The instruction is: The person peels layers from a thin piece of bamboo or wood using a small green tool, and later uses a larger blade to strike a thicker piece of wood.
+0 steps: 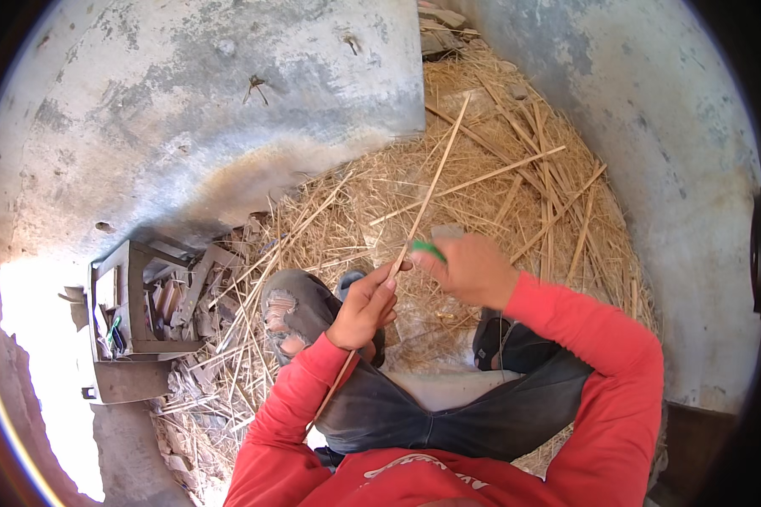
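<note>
Green handle (pixel 429 250), pale tan strip (pixel 432 182)

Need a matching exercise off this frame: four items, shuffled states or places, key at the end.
Column 1
1. left hand
2. right hand
3. trousers
4. box-like frame

Column 2
A. torn at the knee
B. gripping a green object
C. at the picture's left side
D. holding a thin pale strip

Pairs: 1-D, 2-B, 3-A, 4-C

Bright daylight glares white at left inside a black fisheye rim.
</note>
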`<control>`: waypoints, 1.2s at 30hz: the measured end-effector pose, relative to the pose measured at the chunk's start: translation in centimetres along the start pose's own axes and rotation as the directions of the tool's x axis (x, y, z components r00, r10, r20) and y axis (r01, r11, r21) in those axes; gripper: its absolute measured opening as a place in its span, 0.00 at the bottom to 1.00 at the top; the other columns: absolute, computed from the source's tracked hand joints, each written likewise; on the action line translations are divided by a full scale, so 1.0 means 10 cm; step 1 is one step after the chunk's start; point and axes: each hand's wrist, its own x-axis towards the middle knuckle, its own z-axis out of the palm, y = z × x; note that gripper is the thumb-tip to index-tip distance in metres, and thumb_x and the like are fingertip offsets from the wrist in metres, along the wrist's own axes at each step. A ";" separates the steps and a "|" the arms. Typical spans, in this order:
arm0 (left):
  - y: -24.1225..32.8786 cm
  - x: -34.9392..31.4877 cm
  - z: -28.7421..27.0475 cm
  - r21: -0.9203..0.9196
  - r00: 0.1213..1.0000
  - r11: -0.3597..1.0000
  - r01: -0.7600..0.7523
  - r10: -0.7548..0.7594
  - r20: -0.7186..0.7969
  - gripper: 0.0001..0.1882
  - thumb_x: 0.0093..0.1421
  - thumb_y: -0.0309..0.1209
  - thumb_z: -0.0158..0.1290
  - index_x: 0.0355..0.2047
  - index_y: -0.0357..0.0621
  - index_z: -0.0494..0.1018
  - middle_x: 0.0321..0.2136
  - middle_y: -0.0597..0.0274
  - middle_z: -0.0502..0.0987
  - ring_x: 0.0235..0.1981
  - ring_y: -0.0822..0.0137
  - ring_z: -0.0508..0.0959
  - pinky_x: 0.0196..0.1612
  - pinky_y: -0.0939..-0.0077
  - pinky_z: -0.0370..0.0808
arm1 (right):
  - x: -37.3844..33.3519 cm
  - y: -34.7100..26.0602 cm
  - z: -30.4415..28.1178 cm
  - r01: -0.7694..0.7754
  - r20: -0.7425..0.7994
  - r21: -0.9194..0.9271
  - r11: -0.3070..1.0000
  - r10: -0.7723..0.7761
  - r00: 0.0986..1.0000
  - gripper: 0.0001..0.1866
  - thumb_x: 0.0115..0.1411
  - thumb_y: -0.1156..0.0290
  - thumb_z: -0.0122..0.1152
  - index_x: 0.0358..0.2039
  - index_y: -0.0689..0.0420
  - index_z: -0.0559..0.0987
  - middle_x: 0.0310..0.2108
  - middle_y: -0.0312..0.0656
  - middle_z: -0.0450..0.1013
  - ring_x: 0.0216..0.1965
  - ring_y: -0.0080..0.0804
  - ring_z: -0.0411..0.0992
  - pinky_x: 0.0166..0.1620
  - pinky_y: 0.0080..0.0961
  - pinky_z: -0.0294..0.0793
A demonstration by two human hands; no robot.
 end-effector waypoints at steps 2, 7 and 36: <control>0.04 -0.05 -0.01 0.038 0.997 0.996 0.077 -0.078 0.029 0.23 0.79 0.35 0.40 0.69 0.39 0.61 0.18 0.78 0.54 0.16 0.82 0.52 0.20 0.84 0.52 | 0.11 0.16 -0.12 -0.118 -0.072 0.159 0.980 0.131 0.989 0.34 0.71 0.37 0.46 0.49 0.57 0.83 0.24 0.59 0.77 0.30 0.61 0.79 0.36 0.53 0.76; 0.02 -0.02 0.01 -0.083 0.997 0.994 0.071 -0.067 0.049 0.22 0.79 0.34 0.39 0.68 0.37 0.61 0.17 0.78 0.53 0.15 0.83 0.51 0.20 0.84 0.51 | -0.10 -0.26 -0.19 -0.018 0.215 -0.041 0.999 0.026 0.976 0.35 0.75 0.41 0.38 0.51 0.60 0.81 0.32 0.62 0.79 0.36 0.60 0.80 0.43 0.52 0.78; 0.06 -0.07 -0.08 0.187 0.999 0.982 -0.023 0.028 -0.028 0.24 0.77 0.31 0.45 0.71 0.39 0.62 0.19 0.80 0.57 0.17 0.84 0.55 0.21 0.83 0.52 | -0.13 -0.11 -0.11 0.093 0.031 0.015 0.996 -0.093 0.995 0.28 0.75 0.47 0.44 0.48 0.61 0.78 0.17 0.54 0.69 0.20 0.52 0.72 0.29 0.48 0.71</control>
